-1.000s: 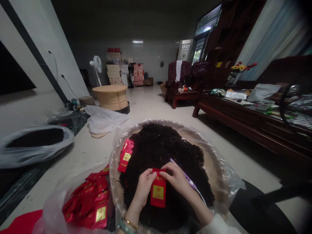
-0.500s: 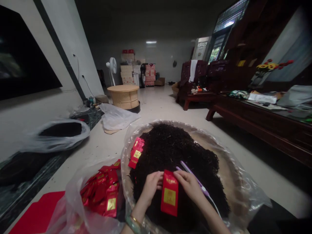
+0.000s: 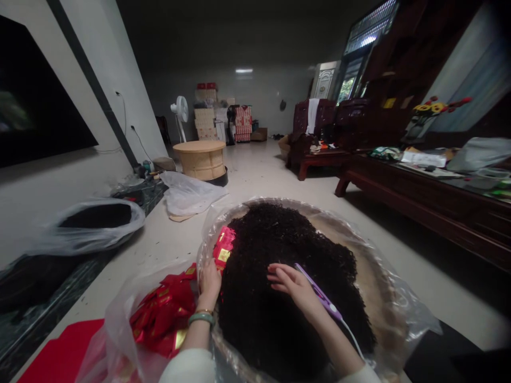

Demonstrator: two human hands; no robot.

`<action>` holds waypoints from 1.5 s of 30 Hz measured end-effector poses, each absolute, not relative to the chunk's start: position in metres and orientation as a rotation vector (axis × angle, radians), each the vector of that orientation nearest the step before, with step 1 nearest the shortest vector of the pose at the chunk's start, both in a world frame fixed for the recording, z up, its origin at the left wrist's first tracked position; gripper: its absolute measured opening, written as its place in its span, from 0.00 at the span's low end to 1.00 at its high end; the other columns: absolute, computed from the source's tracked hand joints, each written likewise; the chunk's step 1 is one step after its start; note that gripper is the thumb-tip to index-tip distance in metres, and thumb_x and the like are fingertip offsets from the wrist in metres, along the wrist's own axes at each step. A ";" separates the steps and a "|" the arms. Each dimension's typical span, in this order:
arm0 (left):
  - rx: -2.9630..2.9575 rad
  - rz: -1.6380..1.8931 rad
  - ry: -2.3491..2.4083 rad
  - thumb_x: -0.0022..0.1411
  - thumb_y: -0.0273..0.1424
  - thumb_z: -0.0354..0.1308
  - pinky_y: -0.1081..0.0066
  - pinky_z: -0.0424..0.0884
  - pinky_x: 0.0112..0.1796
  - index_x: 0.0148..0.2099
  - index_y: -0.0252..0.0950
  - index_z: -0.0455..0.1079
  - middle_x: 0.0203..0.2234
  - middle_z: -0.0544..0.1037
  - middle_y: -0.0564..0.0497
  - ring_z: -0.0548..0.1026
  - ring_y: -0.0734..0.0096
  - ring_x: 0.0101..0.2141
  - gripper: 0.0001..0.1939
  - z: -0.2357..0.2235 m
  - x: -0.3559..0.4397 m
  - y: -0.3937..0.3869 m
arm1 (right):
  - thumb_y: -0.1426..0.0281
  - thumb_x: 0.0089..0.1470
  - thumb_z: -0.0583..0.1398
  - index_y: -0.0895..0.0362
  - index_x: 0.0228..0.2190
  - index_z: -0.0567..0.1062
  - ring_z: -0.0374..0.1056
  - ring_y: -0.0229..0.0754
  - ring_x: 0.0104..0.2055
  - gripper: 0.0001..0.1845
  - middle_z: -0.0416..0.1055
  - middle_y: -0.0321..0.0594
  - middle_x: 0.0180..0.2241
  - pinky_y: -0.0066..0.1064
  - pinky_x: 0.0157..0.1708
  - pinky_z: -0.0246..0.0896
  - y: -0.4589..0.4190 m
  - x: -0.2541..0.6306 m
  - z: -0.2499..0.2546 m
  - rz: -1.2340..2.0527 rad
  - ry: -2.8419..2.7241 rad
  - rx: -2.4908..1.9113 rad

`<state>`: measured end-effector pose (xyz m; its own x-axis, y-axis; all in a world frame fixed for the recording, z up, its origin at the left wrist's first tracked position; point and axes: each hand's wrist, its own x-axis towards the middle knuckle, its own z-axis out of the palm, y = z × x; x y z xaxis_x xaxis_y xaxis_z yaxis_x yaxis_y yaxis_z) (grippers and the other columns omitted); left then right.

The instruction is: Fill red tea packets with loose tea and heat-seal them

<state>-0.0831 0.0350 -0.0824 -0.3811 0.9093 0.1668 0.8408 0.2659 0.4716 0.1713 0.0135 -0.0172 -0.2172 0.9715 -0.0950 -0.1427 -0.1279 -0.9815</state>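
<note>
From the head view, I have the left hand (image 3: 209,279) at the left edge of the basket (image 3: 377,287), by the red packets (image 3: 224,247); I cannot tell whether it pinches one. The right hand (image 3: 293,284), fingers loosely spread, hovers over the dark leaves (image 3: 275,234) beside the purple tool (image 3: 322,299), room opening toward the right rim.

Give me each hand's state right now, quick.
Left hand: by the red packets; grip cannot be told.
Right hand: open, apparently empty, over the dark heap.

Left hand (image 3: 209,277) beside red packets (image 3: 224,247), contact unclear; right hand (image 3: 296,286) over dark shreds (image 3: 275,234).
</note>
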 end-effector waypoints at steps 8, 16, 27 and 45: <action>1.476 1.028 2.288 0.56 0.21 0.54 0.63 0.67 0.40 0.32 0.36 0.73 0.32 0.77 0.45 0.74 0.58 0.37 0.08 -0.072 -0.081 0.034 | 0.56 0.53 0.58 0.54 0.35 0.79 0.73 0.52 0.42 0.18 0.78 0.45 0.37 0.48 0.46 0.67 0.007 0.202 -0.076 0.959 -1.617 -1.254; 1.115 1.454 1.872 0.52 0.36 0.58 0.70 0.70 0.28 0.28 0.38 0.65 0.19 0.72 0.54 0.74 0.67 0.25 0.08 -0.051 -0.060 0.020 | 0.56 0.52 0.58 0.54 0.39 0.78 0.71 0.53 0.48 0.18 0.77 0.47 0.43 0.50 0.49 0.65 0.003 0.193 -0.067 0.939 -1.552 -1.231; 1.050 1.670 1.645 0.46 0.40 0.65 0.57 0.73 0.42 0.54 0.35 0.62 0.50 0.72 0.36 0.74 0.54 0.45 0.34 -0.051 0.018 -0.021 | 0.59 0.53 0.58 0.56 0.29 0.73 0.70 0.46 0.31 0.13 0.74 0.41 0.28 0.36 0.32 0.68 0.005 0.173 -0.036 1.037 -1.440 -1.093; 1.180 1.212 1.304 0.47 0.45 0.63 0.68 0.75 0.33 0.30 0.34 0.79 0.25 0.82 0.45 0.79 0.59 0.29 0.18 -0.037 0.023 -0.024 | 0.77 0.59 0.52 0.51 0.57 0.65 0.62 0.52 0.56 0.25 0.66 0.51 0.54 0.49 0.50 0.65 0.001 0.175 -0.047 -0.178 -1.893 -0.948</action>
<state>0.0233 -0.0239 -0.0374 -0.0670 0.9972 -0.0346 0.0389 0.0372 0.9986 0.1752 0.0010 -0.0467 -0.2217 0.5356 0.8148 0.6778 0.6854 -0.2661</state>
